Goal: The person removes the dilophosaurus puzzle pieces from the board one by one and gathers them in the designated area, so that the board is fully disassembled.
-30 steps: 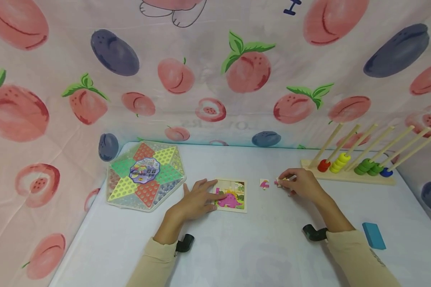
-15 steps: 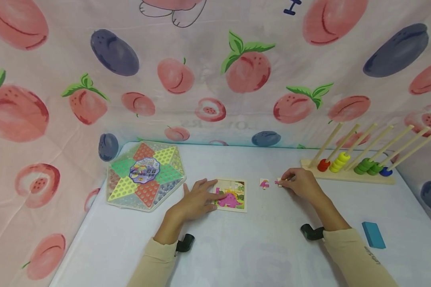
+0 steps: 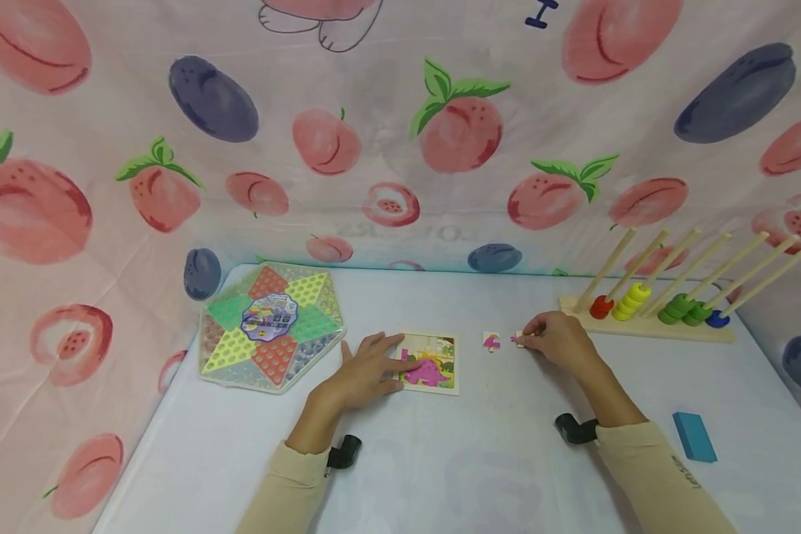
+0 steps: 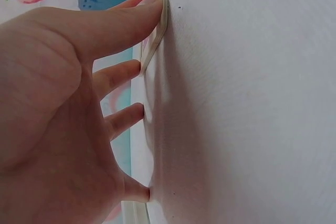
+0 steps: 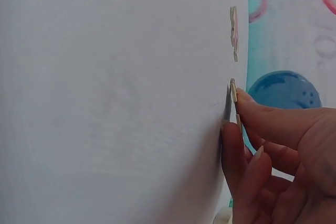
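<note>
A small wooden jigsaw puzzle with a pink dinosaur sits in its frame [image 3: 457, 367] at the middle of the table. My left hand [image 3: 360, 374] rests over its left side, fingers spread, one finger lying on the picture. In the left wrist view the thumb touches the frame's edge [image 4: 166, 3]. Further right, my right hand [image 3: 561, 341] pinches a small puzzle piece [image 3: 517, 340] close over the table. The right wrist view shows this puzzle piece [image 5: 233, 91] edge-on, partly hidden by the thumb. Between the frame and that hand lies another loose puzzle piece [image 3: 491, 342], pink and white.
At the back left lies a hexagonal Chinese checkers set [image 3: 270, 326] in clear packaging. A wooden peg rack [image 3: 647, 326] with coloured beads stands at the back right. Near the right forearm is a blue block [image 3: 695, 437]. A fruit-print curtain [image 3: 400, 148] hangs behind the table.
My right forearm has shifted slightly left, and the piece in that hand has gone from tilted to flatter over the table. My left hand has stayed still on the puzzle.
</note>
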